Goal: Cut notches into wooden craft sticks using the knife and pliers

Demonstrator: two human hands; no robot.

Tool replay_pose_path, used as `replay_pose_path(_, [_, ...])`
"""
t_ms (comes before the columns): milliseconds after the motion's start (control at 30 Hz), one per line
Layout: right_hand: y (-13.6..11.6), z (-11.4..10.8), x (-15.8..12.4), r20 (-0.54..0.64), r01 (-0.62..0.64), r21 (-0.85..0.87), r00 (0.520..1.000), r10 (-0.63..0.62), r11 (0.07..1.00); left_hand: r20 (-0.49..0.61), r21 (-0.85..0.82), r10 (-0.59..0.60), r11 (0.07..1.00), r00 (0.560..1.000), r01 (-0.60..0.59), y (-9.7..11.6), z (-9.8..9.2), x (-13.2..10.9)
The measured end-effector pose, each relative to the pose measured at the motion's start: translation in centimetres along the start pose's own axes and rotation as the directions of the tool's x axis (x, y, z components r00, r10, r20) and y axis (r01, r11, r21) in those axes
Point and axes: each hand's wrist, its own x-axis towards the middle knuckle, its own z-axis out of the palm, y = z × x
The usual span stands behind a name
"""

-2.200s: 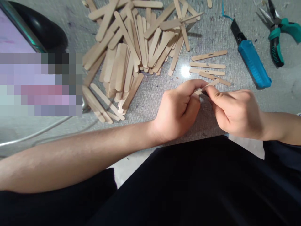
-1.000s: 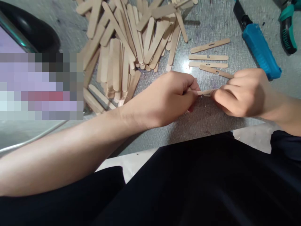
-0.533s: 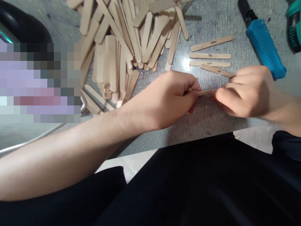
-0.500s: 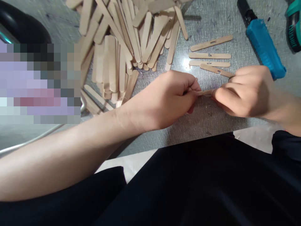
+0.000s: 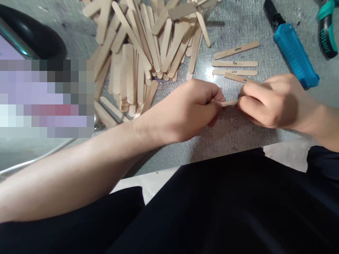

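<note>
Between both hands, low over the table, is a wooden craft stick (image 5: 229, 103), with only its short middle stretch showing. My left hand (image 5: 197, 106) is closed on its left end, thumb and fingers pinched together. At the other end my right hand (image 5: 272, 100) is closed in the same way. Just beyond the hands lie several craft sticks with small cuts at their middles, among them a tilted stick (image 5: 236, 48) and a level stick (image 5: 235, 64). The nearest notched stick (image 5: 235, 76) runs partly behind my right hand's fingers.
A heap of loose craft sticks (image 5: 129, 76) spreads over the grey table (image 5: 212, 150) at upper left. A blue utility knife (image 5: 295, 53) lies at upper right, near a green-and-black tool handle (image 5: 327, 35). A glossy black object (image 5: 39, 31) stands far left, above a pale cable (image 5: 39, 158).
My right hand's fingers have shifted slightly up and left along the stick, covering more of the notched stick behind. My left hand keeps its pinch. The whole view has moved slightly.
</note>
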Motion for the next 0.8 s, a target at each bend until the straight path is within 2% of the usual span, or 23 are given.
replay_pose_path(233, [-0.15,-0.33,0.02,0.042,-0.016,0.011,0.999,0.015,1.0,0.003,0.011,0.015,1.0,1.0,-0.015,0.24,-0.13,0.15])
replay_pose_path(433, [0.03,-0.17,-0.14,0.042,0.042,-0.002,0.998,-0.042,0.999,-0.006,-0.011,0.046,0.999,0.999,-0.046,-0.05,-0.02,0.09])
replay_pose_path(800, [-0.25,-0.56,0.25,0.014,0.054,-0.019,0.998,-0.054,0.998,0.006,0.007,-0.058,0.998,0.998,0.058,0.74,0.02,-0.02])
